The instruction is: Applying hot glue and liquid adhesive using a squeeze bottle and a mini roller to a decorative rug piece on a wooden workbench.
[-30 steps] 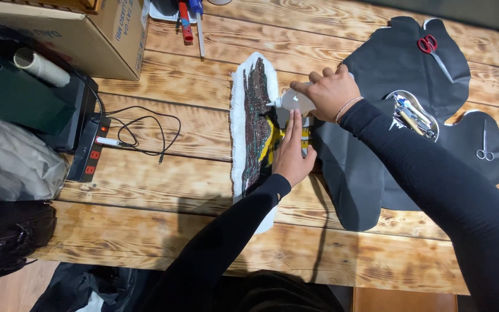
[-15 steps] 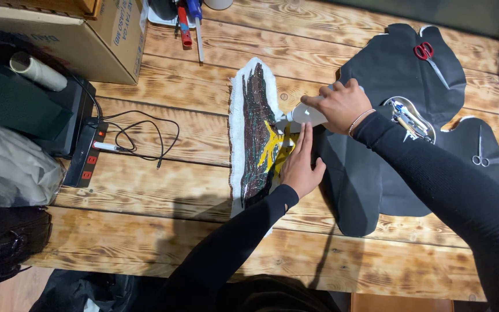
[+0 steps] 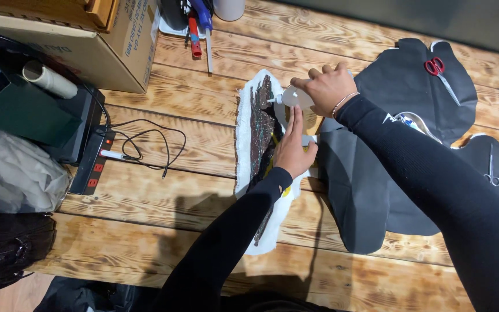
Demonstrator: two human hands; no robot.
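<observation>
- The left hand (image 3: 293, 151) lies flat, fingers together and straight, pressing on the strip (image 3: 259, 144), a long white cloth with a dark glittering band down its middle; the flat palm seems there to keep the cloth from sliding or lifting.
- The right hand (image 3: 326, 88) is closed round a small pale bottle (image 3: 291, 98), tipped sideways so its nozzle points at the strip's dark band just above the left fingertips; the tilt looks like the way one squeezes glue onto a spot.
- The strip runs lengthwise across the middle of the table (image 3: 163, 208), from near the far edge toward the near edge, with a yellow patch showing by the left palm.
- Just right of the strip lies one large dark sheet (image 3: 371, 196), cut in a lobed shape and spread toward the right edge, kept flat and within reach.
- Scissors: two pairs on the sheet, red scissors (image 3: 437, 69) near the far right corner and steel scissors (image 3: 491, 173) at the right edge.
- One cardboard box (image 3: 122, 52) sits at the far left corner; beside it a paper tube (image 3: 47, 80) rests on a dark case.
- One power strip (image 3: 93, 164) lies by the left edge, its cable (image 3: 151, 153) looping toward the middle.
- A red pen and a blue pen (image 3: 197, 26) lie at the far edge.
</observation>
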